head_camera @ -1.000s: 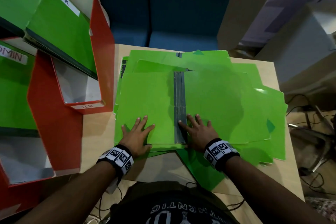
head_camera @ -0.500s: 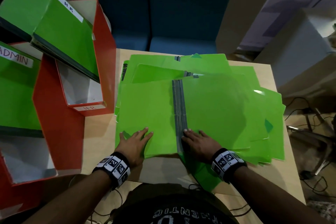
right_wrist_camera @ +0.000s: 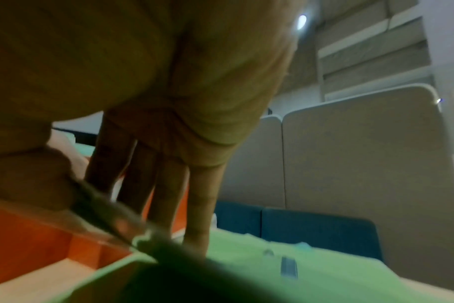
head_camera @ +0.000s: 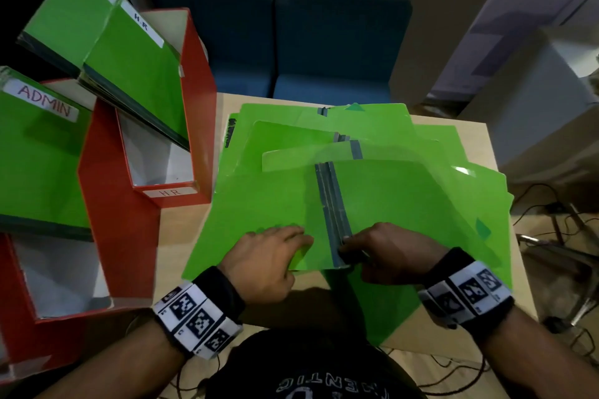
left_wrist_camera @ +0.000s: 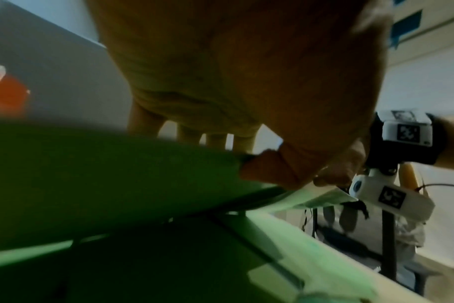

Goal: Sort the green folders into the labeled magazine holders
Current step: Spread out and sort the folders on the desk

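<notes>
A pile of green folders (head_camera: 431,152) covers the wooden table (head_camera: 181,223). The top folder (head_camera: 265,204) lies open with its grey spine (head_camera: 330,201) facing up, and its near edge is raised off the pile. My left hand (head_camera: 275,253) holds the left cover's near edge, fingers over it and thumb (left_wrist_camera: 267,170) against the edge. My right hand (head_camera: 372,246) pinches the near end of the spine (right_wrist_camera: 104,213). At the left stand two red magazine holders, HR (head_camera: 197,107) and ADMIN (head_camera: 107,204), each with labelled green folders inside.
A blue sofa (head_camera: 324,42) stands behind the table. Grey partitions (head_camera: 534,91) rise at the right, with cables (head_camera: 551,210) and chair legs on the floor below them. The folder pile reaches the table's right edge.
Both hands slid back from lying flat on the top folder to its near edge and took hold of it. That edge has lifted, and the folder has shifted toward me.
</notes>
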The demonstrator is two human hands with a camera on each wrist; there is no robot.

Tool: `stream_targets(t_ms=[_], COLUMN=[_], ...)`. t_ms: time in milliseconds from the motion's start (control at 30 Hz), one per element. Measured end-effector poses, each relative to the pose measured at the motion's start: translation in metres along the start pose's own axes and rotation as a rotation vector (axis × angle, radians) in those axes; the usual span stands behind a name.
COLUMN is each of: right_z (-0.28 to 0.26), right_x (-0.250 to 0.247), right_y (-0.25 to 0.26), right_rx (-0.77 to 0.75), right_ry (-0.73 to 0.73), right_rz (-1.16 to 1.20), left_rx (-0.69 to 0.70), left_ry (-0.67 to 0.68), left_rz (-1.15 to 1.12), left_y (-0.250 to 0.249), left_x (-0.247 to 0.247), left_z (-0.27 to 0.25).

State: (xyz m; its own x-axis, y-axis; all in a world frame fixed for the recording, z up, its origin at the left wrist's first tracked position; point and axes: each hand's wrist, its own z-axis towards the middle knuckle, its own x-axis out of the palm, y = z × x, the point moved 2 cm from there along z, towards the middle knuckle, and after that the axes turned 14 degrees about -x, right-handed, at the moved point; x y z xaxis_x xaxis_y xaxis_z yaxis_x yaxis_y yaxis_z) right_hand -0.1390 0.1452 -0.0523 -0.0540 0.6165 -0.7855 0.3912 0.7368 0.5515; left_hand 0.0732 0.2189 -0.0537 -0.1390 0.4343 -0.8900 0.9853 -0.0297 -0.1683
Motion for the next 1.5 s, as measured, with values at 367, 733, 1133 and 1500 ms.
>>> stream_targets(t_ms=[367, 733, 1133, 1500], right_z=[-0.028, -0.029, -0.025, -0.014], right_x=[-0.101, -0.137, -0.134, -0.098], right_y=[0.028, 0.019, 0.025, 0.033], right_rx=[0.046, 0.025, 0.013, 0.396], right_ry=[-0.282, -0.568, -0.9, -1.055], right_rz=[-0.041, -0.215, -0.539, 0.221], left_rx=[0.029, 0.068, 0.172, 0.235], left_ry=[-0.355, -0.493, -0.488, -0.552], left_rz=[-0.177, -0.159, -0.164, -0.203], left_y=[0.029, 0.046, 0.038, 0.029], left_x=[-0.121, -0.159, -0.168, -0.155], left_z=[-0.001, 0.023, 0.043, 0.054])
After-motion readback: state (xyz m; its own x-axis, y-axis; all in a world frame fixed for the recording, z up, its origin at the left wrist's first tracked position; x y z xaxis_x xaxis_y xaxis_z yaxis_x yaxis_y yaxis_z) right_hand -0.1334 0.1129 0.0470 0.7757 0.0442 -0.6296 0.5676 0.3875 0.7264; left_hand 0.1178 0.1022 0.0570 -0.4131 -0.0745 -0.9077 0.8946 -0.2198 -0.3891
